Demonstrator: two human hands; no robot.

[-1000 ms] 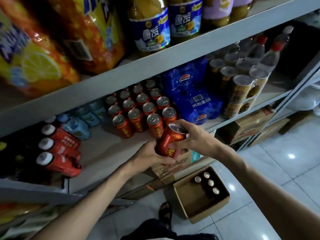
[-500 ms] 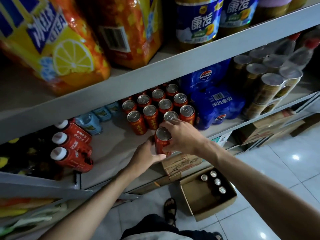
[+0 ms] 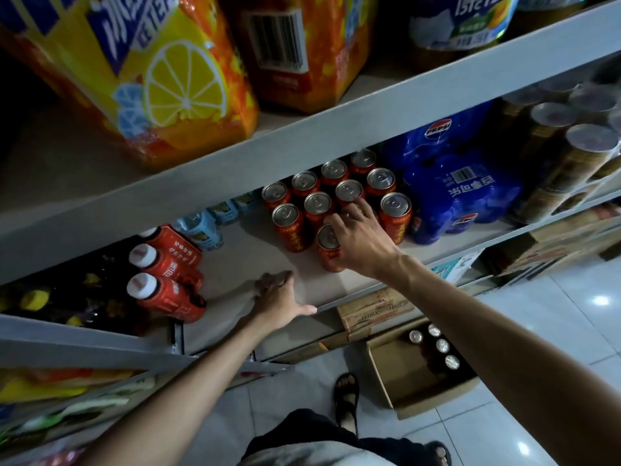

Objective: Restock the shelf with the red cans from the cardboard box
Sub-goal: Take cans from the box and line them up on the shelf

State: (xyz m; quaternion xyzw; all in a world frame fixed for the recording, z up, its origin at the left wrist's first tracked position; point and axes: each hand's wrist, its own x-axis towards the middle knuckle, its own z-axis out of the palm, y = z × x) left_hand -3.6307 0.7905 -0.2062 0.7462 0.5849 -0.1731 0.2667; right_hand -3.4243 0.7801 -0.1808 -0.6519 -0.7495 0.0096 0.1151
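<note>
Landing a red can [image 3: 327,258] on the shelf [image 3: 242,264]: my right fingers [image 3: 353,211] still grasp it, left hand [image 3: 280,299] released; more wait in the cardboard box [image 3: 381,378].

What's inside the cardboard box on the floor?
Four silver can tops sit in a row along the right wall of the cardboard box; the floor beside them shows bare. The right forearm covers that wall's edge, so anything there is hidden.
</note>
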